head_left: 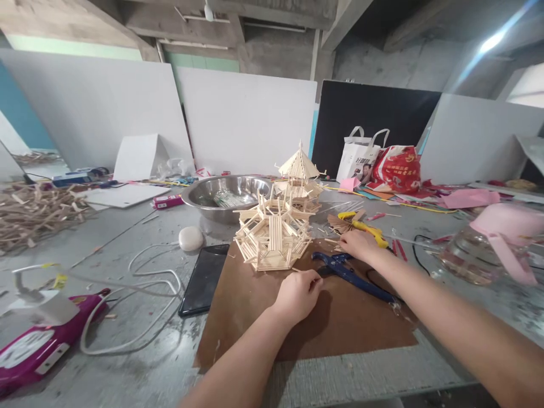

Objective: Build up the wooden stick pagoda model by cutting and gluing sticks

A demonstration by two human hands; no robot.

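My left hand is closed, its fingers curled above the brown sheet, just in front of a pavilion model built from thin wooden sticks. What those fingers hold, if anything, is too small to make out. To the right, my right hand pinches at the end of a short wooden stick by the sheet's far edge. Blue-handled pliers lie between my hands on the brown sheet. Beyond the right hand is a yellow-handled tool, partly hidden.
Behind the model stand a steel basin and a taller stick tower. A black phone, white cable and magenta power strip lie left. A pink-lidded jug is right; a stick pile sits far left.
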